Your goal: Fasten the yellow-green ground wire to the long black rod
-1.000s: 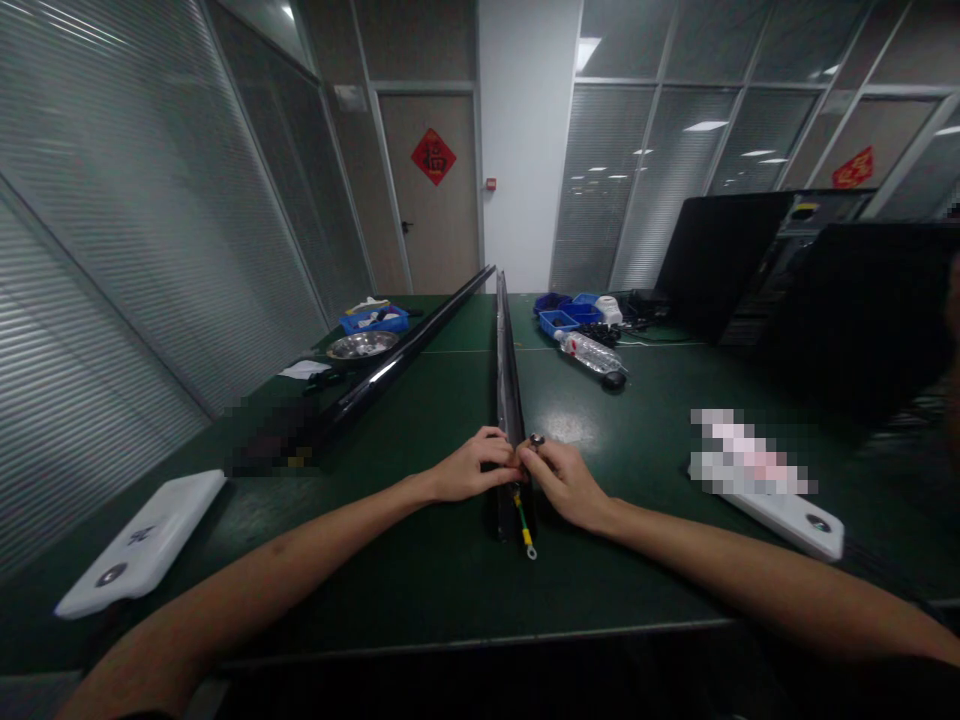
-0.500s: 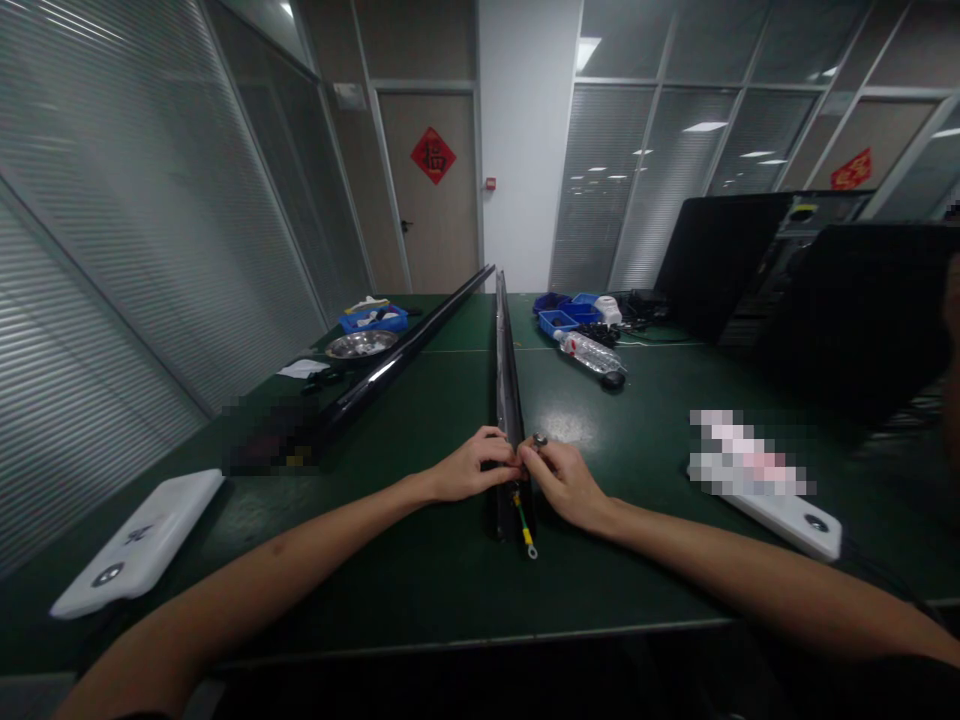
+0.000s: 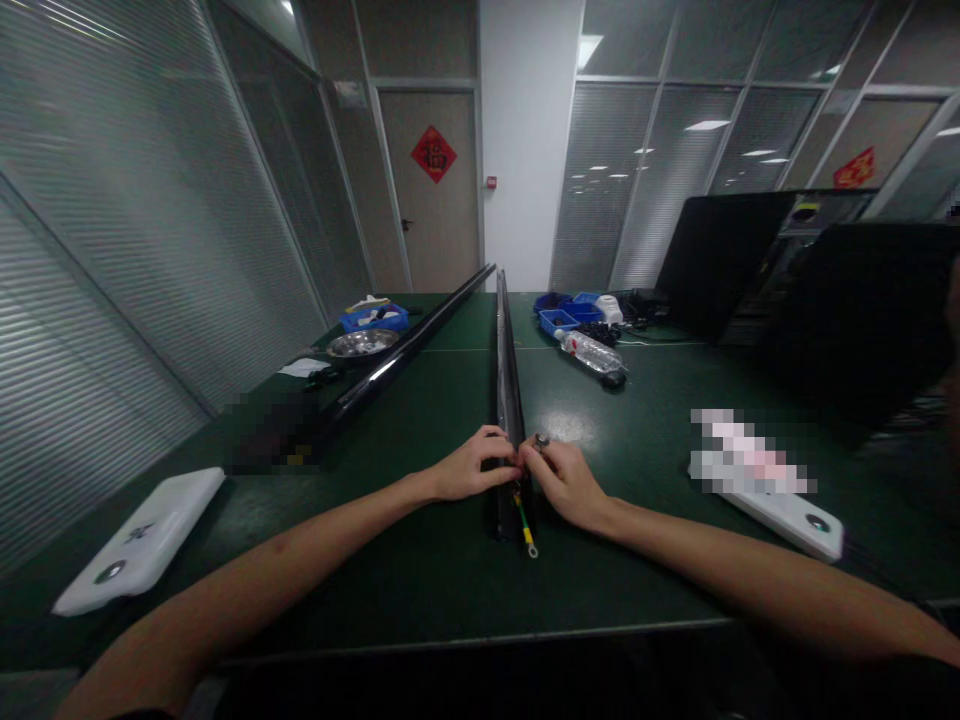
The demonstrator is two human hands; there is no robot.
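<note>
Long black rail (image 3: 508, 372): axis straight ahead
Left fingers (image 3: 496, 454): touching, grip unclear
Right fingers (image 3: 553, 455): equally near, gripping silver metal piece (image 3: 541, 440)

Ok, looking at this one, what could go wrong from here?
The green-and-yellow wire sticks out on the near side of the left hand and right hand, so it might snag. The small metal piece in the right hand could slip. Pressing unevenly might shift the long dark rail.

Dim, glare on tabletop (image 3: 615, 455), edges stretched
</note>
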